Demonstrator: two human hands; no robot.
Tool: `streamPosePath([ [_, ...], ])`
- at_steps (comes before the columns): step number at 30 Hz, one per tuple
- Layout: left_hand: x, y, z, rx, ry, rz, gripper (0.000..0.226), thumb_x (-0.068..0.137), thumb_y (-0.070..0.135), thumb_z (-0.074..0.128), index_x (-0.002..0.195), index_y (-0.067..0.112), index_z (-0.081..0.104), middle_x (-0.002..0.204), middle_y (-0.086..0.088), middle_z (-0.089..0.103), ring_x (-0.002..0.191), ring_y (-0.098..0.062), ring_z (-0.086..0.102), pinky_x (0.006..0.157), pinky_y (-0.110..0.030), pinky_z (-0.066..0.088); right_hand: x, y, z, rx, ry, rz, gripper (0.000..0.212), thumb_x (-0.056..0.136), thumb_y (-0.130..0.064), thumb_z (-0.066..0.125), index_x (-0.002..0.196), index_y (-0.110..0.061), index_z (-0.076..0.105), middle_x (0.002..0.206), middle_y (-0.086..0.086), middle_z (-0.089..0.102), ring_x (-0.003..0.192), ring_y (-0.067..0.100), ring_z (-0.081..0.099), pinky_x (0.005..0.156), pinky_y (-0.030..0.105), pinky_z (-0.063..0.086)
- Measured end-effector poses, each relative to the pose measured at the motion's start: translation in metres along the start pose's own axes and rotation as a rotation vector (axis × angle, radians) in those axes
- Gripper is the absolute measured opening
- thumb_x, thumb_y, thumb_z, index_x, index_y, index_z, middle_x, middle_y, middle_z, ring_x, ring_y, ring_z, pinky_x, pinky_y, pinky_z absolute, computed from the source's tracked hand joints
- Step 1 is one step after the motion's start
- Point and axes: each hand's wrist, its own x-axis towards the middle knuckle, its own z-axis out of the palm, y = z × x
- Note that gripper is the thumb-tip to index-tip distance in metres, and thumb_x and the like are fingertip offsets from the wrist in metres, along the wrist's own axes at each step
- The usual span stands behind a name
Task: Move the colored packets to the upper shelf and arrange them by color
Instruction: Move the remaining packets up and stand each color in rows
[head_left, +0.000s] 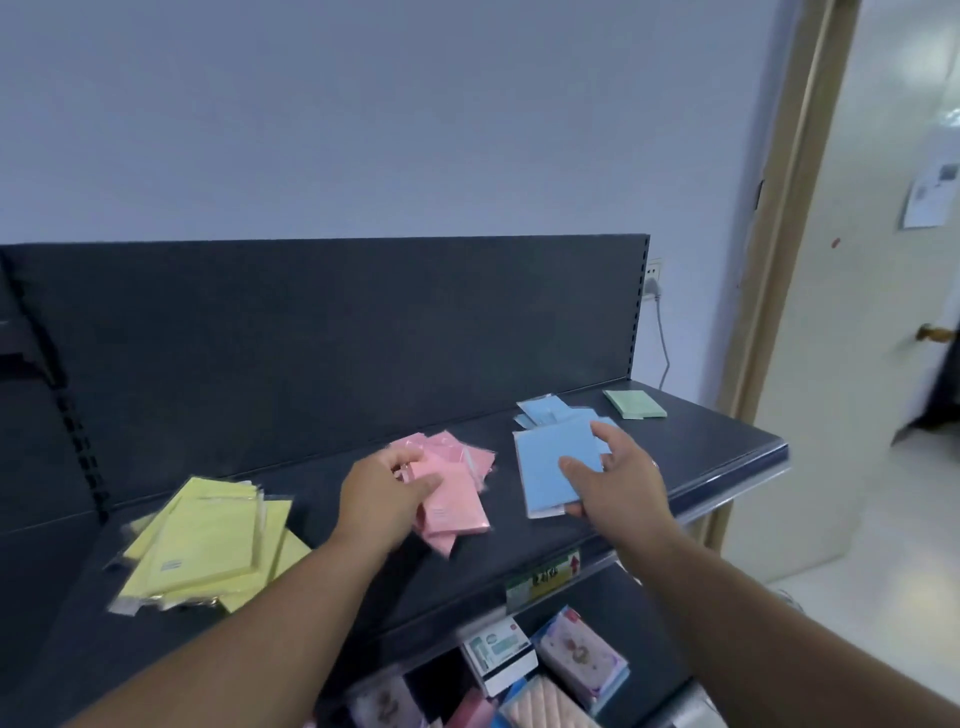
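Shelf (717, 441) dark beneath grey wall (363, 130), your left hand (387, 493) gripped pink packets (457, 478), right hand (618, 478) clasped blue packets (545, 467), doorway (883, 312) rightward.

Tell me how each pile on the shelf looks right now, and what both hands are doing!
Yellow packets: loose, fanned pile, untouched.
Pink packets: messy pile, left hand on it.
Blue packets: stacked, some scattered behind.
Green packet: flat, alone near the shelf's right end.
Left hand: fingers curled on a pink packet.
Right hand: fingers spread, gripping the top blue packet.
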Motion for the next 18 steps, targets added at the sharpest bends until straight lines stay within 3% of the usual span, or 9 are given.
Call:
streamPosePath([
  [4, 0.017, -0.01, 0.009, 0.203, -0.098, 0.051, 0.036, 0.079, 0.022, 0.076, 0.114, 0.021, 0.067, 0.112, 0.001, 0.066, 0.097, -0.016, 0.062, 0.088, -0.026, 0.046, 0.021, 0.009, 0.003, -0.05, 0.061, 0.014, 0.042, 0.091, -0.014, 0.062, 0.13, -0.027, 0.053, 0.099, 0.002, 0.066, 0.083, 0.021, 0.07, 0.062, 0.036, 0.062],
  [8, 0.029, -0.011, 0.016, 0.393, -0.115, 0.146, 0.039, 0.084, 0.019, 0.07, 0.122, 0.019, 0.061, 0.127, 0.004, 0.057, 0.114, -0.015, 0.054, 0.091, -0.017, 0.035, 0.035, 0.023, 0.007, -0.134, 0.111, 0.032, 0.041, 0.09, -0.018, 0.063, 0.127, -0.032, 0.054, 0.106, 0.002, 0.067, 0.079, 0.022, 0.069, 0.068, 0.045, 0.061],
  [11, 0.037, -0.01, 0.024, 0.551, -0.158, 0.187, 0.039, 0.088, 0.019, 0.063, 0.126, 0.023, 0.057, 0.139, 0.006, 0.046, 0.125, -0.015, 0.045, 0.099, -0.022, 0.034, 0.041, 0.029, 0.001, -0.211, 0.126, 0.031, 0.043, 0.091, -0.02, 0.062, 0.13, -0.033, 0.051, 0.104, 0.001, 0.064, 0.082, 0.021, 0.066, 0.064, 0.039, 0.059],
  [14, 0.044, -0.006, 0.032, 0.678, -0.215, 0.241, 0.043, 0.09, 0.017, 0.056, 0.132, 0.026, 0.052, 0.144, 0.009, 0.04, 0.132, -0.013, 0.037, 0.104, -0.023, 0.03, 0.051, 0.034, -0.015, -0.271, 0.146, 0.035, 0.044, 0.093, -0.02, 0.059, 0.134, -0.032, 0.049, 0.102, -0.003, 0.058, 0.078, 0.015, 0.059, 0.05, 0.024, 0.043],
  [18, 0.045, 0.005, 0.047, 0.758, -0.174, 0.295, 0.046, 0.09, 0.018, 0.049, 0.133, 0.035, 0.049, 0.146, 0.012, 0.037, 0.135, -0.012, 0.032, 0.107, -0.023, 0.026, 0.076, 0.038, -0.039, -0.277, 0.164, 0.039, 0.043, 0.094, -0.018, 0.056, 0.136, -0.028, 0.049, 0.111, -0.003, 0.059, 0.085, 0.016, 0.056, 0.054, 0.023, 0.04],
])
